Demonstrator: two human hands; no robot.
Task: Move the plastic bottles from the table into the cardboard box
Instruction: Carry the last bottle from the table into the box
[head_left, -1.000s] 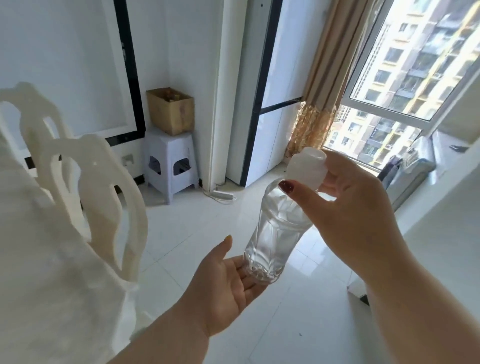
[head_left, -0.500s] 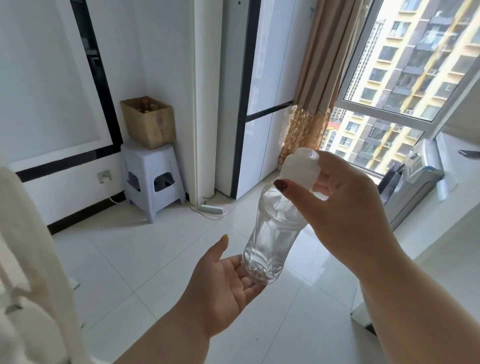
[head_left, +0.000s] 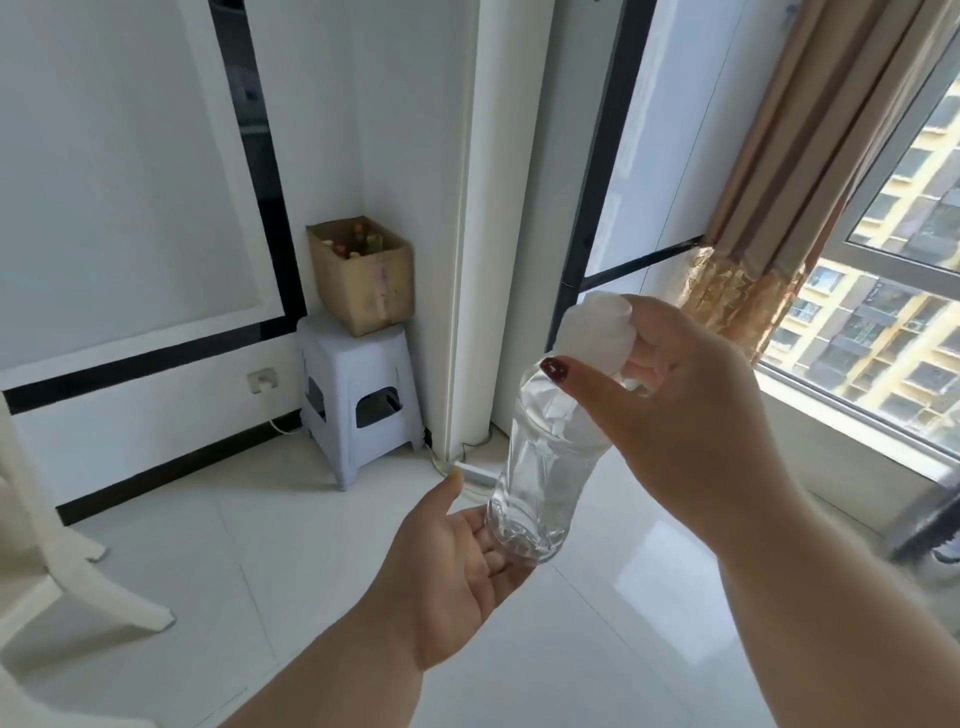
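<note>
A clear plastic bottle (head_left: 545, 478) with a white cap hangs tilted in front of me. My right hand (head_left: 691, 415) grips its neck and cap from the right. Under it lies my left hand (head_left: 457, 566), palm up, fingers spread, with the bottle's base resting on the fingertips. The cardboard box (head_left: 363, 278) stands open on a pale plastic stool (head_left: 358, 389) in the far corner, well beyond both hands. Several bottle tops show inside the box.
White tiled floor stretches between me and the stool. A white chair leg (head_left: 57, 566) stands at the left. A white pillar (head_left: 488, 218) rises right of the box, with cables and a power strip (head_left: 472, 473) at its foot. Curtain and window fill the right.
The view has swung and come nearer: the box and stool look larger and more central, the chair has slid off to the left. Both hands keep the same hold on the bottle.
</note>
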